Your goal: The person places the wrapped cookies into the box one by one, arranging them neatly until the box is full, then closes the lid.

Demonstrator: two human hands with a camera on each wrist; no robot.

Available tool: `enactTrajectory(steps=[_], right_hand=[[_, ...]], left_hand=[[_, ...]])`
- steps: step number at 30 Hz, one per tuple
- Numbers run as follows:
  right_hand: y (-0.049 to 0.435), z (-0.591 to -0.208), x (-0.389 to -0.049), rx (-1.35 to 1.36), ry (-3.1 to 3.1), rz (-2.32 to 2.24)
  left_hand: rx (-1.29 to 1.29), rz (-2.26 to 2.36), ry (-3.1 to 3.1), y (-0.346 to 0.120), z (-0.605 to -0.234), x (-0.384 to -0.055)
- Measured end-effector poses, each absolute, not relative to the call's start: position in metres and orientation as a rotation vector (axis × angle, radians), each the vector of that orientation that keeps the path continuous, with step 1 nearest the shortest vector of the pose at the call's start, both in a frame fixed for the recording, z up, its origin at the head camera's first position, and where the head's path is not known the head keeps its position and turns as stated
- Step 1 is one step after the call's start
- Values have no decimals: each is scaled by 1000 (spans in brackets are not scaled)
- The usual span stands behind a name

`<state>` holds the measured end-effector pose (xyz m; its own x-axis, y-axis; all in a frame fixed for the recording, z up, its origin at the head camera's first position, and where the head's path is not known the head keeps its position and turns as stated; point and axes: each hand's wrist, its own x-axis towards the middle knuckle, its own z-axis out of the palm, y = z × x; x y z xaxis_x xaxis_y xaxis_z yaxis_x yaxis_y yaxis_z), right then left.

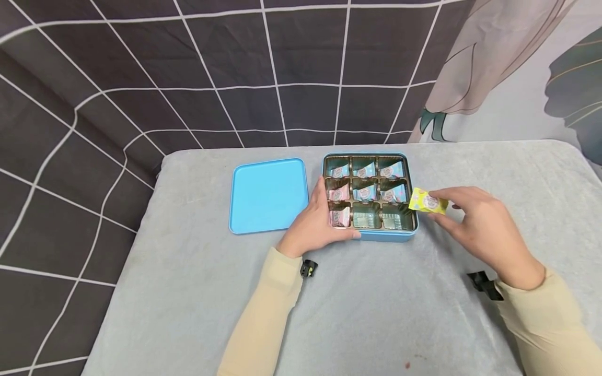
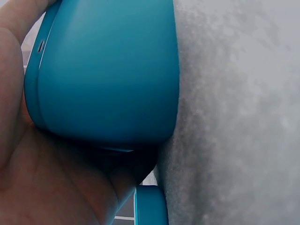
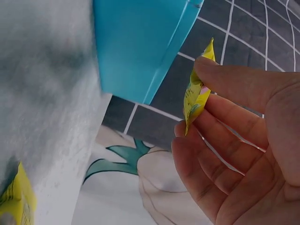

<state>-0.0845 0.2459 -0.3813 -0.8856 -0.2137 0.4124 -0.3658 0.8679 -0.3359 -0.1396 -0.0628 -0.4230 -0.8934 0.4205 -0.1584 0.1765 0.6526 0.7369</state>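
Observation:
An open blue tin (image 1: pixel 386 236) holds a divided tray of wrapped candies. Blue wrapped candies (image 1: pixel 365 192) fill the back row and two middle-row compartments; pink wrapped candies (image 1: pixel 339 192) lie in the left column's middle and front compartments. The other two front compartments show their bare ridged bottoms. My left hand (image 1: pixel 312 222) holds the tin's front left corner, fingers along the left side and thumb along the front. Just off the tin's right side, my right hand (image 1: pixel 484 230) pinches a yellow wrapped candy (image 1: pixel 425 202) between thumb and fingertips, its near end close to the rim.
The tin's blue lid (image 1: pixel 268 196) lies flat on the grey cloth-covered table (image 1: pixel 188 292), left of the tin. Another yellow wrapped candy (image 3: pixel 21 199) lies on the cloth in the right wrist view. A dark checked curtain (image 1: pixel 305 57) hangs behind the table.

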Motion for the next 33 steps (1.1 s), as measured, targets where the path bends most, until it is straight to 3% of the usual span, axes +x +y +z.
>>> enactTrajectory(steps=[33], right_hand=[[202,-382,-96,644,-2661,657]], left_hand=[[464,1112,2550,-62,-424,-140]])
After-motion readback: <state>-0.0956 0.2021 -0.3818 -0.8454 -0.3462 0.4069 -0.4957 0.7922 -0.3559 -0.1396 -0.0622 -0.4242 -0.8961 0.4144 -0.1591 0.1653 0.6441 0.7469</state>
